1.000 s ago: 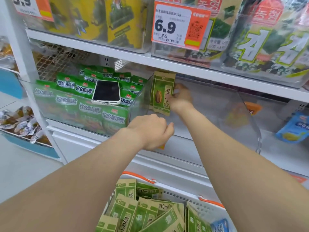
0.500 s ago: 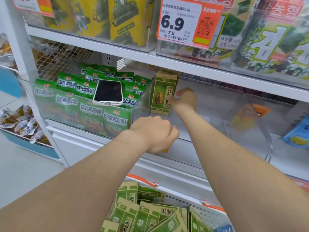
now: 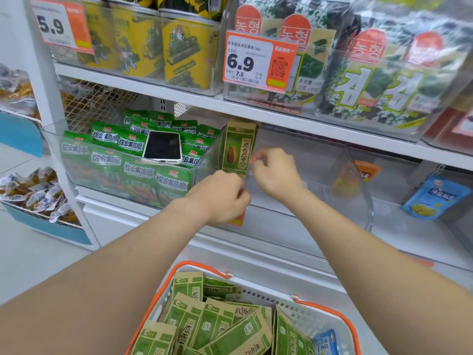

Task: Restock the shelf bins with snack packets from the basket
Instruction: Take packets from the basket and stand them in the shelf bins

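Trainee: Packet [image 3: 239, 149] first: where does it sit?

Supervisor: The sunflower-seed packet stands upright in the clear bin [image 3: 307, 216], against the bin's left wall and well toward the rear. No other of its kind shows in that bin.

Trainee: And a second ago?

Supervisor: Then it was tipped slightly, and the person's right hand had it by the right edge. Now it stands square, and the right hand [image 3: 277, 172] has drawn back toward the front of the bin, lower than before. Its fingers are curled, with the tips just beside the packet's edge. Blur there hides whether they still pinch it or have let go.

Trainee: The other hand?

Supervisor: The left hand [image 3: 220, 196] has not shifted. It grips the bin's front wall near the left corner, fingers curled at the lip, just above an orange tag [image 3: 236, 220].

Trainee: So what does that mean for the job?

Supervisor: Probably that one packet is placed, or all but. The basket [image 3: 330, 311] below holds a heap of spare packets [image 3: 225, 326] of the same kind, so the restock looks barely begun. A reach down for another seems the likely next move.

Trainee: Anything nearby to mind?

Supervisor: The neighbouring bin on the left is full of green packets [image 3: 133, 170], with a phone [image 3: 162, 148] lying on top. And a lone standing packet could topple once the hand leaves it.
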The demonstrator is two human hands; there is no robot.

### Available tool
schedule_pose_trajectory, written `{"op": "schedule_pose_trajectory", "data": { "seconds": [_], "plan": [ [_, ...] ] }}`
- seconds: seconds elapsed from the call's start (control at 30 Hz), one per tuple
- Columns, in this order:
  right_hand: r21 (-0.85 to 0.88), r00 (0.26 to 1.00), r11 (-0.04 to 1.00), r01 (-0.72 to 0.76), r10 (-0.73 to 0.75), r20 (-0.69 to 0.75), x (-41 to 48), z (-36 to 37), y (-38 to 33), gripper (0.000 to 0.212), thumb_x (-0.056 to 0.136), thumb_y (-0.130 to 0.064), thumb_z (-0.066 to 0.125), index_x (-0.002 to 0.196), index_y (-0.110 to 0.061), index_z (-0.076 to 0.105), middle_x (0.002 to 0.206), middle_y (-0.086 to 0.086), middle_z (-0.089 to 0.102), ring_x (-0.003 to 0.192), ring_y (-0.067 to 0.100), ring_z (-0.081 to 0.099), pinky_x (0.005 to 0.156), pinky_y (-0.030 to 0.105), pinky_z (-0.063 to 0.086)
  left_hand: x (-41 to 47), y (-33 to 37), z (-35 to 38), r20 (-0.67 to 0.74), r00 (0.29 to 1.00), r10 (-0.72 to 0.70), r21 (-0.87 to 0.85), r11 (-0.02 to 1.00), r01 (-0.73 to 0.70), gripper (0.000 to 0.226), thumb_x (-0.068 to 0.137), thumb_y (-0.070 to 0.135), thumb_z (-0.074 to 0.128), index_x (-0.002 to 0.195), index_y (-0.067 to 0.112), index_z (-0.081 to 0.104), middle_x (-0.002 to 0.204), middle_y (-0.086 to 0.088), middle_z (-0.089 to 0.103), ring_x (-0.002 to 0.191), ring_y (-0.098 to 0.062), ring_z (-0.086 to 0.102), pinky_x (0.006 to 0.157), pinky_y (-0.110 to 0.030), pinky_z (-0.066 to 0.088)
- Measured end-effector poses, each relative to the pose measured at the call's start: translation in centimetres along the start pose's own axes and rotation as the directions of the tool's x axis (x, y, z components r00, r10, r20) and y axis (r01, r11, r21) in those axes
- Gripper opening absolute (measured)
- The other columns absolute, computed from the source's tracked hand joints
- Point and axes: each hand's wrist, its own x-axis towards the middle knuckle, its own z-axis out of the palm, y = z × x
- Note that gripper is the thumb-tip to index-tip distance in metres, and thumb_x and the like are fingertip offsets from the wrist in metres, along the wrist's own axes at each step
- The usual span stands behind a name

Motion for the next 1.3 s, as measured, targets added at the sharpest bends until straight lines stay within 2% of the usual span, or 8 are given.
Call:
{"op": "schedule_pose_trajectory", "data": {
  "seconds": [0.1, 0.2, 0.37, 0.6, 0.8, 1.0, 1.17, 1.3],
  "plan": [
    [-0.214, 0.947, 0.931, 0.297, -0.316, -0.059, -5.3, -1.7, -0.2, 0.02, 0.086, -0.025, 0.042, 0.078, -0.022, 0.06, 0.073, 0.001, 0.068, 0.071, 0.031, 0.061, 0.06, 0.034, 0.046, -0.7, 0.2, -0.6, -0.188, 0.982, 0.0, -0.04, 0.999, -0.008, 0.018, 0.091, 0.03, 0.051, 0.079, 0.026, 0.064, 0.079, 0.005, 0.067, 0.083, -0.027, 0.06, 0.084, -0.043, 0.053],
    [-0.453, 0.873, 0.75, 0.483, -0.456, 0.175, -9.6, -2.9, -0.3, 0.02, 0.084, -0.034, 0.037, 0.074, -0.022, 0.05, 0.065, 0.01, 0.058, 0.062, 0.039, 0.056, 0.054, 0.036, 0.04, -2.4, 1.5, -2.0, -0.207, 0.972, -0.112, -0.209, 0.976, 0.068, 0.014, 0.093, 0.027, 0.059, 0.082, 0.024, 0.069, 0.076, 0.012, 0.066, 0.081, -0.019, 0.063, 0.072, -0.033, 0.048],
    [-0.452, 0.726, 0.679, 0.579, -0.175, 0.665, -13.9, -1.6, 0.6, 0.019, 0.091, -0.024, 0.05, 0.096, -0.018, 0.068, 0.081, 0.005, 0.045, 0.076, 0.033, 0.053, 0.065, 0.034, 0.043, -6.0, 3.4, -2.0, 0.161, 0.98, -0.113, -0.071, 0.989, 0.126, 0.025, 0.094, 0.027, 0.061, 0.08, 0.008, 0.069, 0.074, -0.009, 0.07, 0.076, -0.03, 0.064, 0.064, -0.035, 0.047],
    [-0.459, 0.517, 0.54, 0.705, 0.051, 0.855, -19.0, 5.5, 3.8, 0.007, 0.094, -0.005, 0.057, 0.096, -0.012, 0.06, 0.087, 0.004, 0.053, 0.065, 0.02, 0.052, 0.053, 0.032, 0.042, -7.3, 5.8, 1.3, 0.605, 0.79, -0.097, 0.203, 0.978, -0.036, 0.027, 0.094, 0.026, 0.052, 0.103, 0.017, 0.076, 0.089, -0.001, 0.079, 0.094, -0.024, 0.073, 0.087, -0.041, 0.059],
    [-0.441, 0.472, 0.548, 0.711, 0.094, 0.877, -21.7, 9.1, 7.4, 0.049, 0.093, -0.013, 0.065, 0.139, -0.009, 0.047, 0.132, 0.012, 0.056, 0.112, 0.033, 0.061, 0.082, 0.042, 0.055, -7.9, 6.3, 3.7, 0.693, 0.711, -0.123, 0.284, 0.952, -0.113, 0.028, 0.097, 0.04, 0.051, 0.111, 0.029, 0.073, 0.114, 0.003, 0.074, 0.101, -0.022, 0.073, 0.093, -0.043, 0.058],
    [-0.451, 0.472, 0.413, 0.791, 0.055, 0.88, -23.0, 10.4, 9.2, 0.079, 0.085, -0.021, 0.081, 0.149, -0.01, 0.037, 0.135, 0.018, 0.054, 0.118, 0.036, 0.058, 0.102, 0.05, 0.049, -7.7, 5.1, 3.5, 0.673, 0.729, -0.123, 0.333, 0.931, -0.151, 0.03, 0.099, 0.043, 0.049, 0.115, 0.028, 0.071, 0.116, -0.003, 0.073, 0.104, -0.027, 0.07, 0.094, -0.045, 0.057],
    [-0.358, 0.366, 0.714, 0.602, 0.152, 0.918, -21.1, 9.9, 8.3, 0.031, 0.093, -0.026, 0.073, 0.12, -0.019, 0.06, 0.111, 0.001, 0.064, 0.102, 0.026, 0.063, 0.089, 0.038, 0.056, -7.5, 4.9, 3.8, 0.7, 0.705, -0.116, 0.325, 0.93, -0.17, 0.03, 0.1, 0.03, 0.046, 0.118, 0.03, 0.069, 0.124, 0.0, 0.07, 0.107, -0.026, 0.07, 0.096, -0.048, 0.057],
    [-0.321, 0.355, 0.816, 0.481, 0.153, 0.922, -17.1, 6.5, 5.7, 0.032, 0.095, -0.035, 0.07, 0.119, -0.015, 0.068, 0.106, -0.002, 0.067, 0.098, 0.022, 0.065, 0.079, 0.034, 0.056, -6.9, 5.1, 3.0, 0.703, 0.705, -0.096, 0.31, 0.933, -0.182, 0.027, 0.098, 0.028, 0.053, 0.12, 0.027, 0.069, 0.124, -0.002, 0.07, 0.11, -0.026, 0.069, 0.097, -0.046, 0.057]
  ]
}}
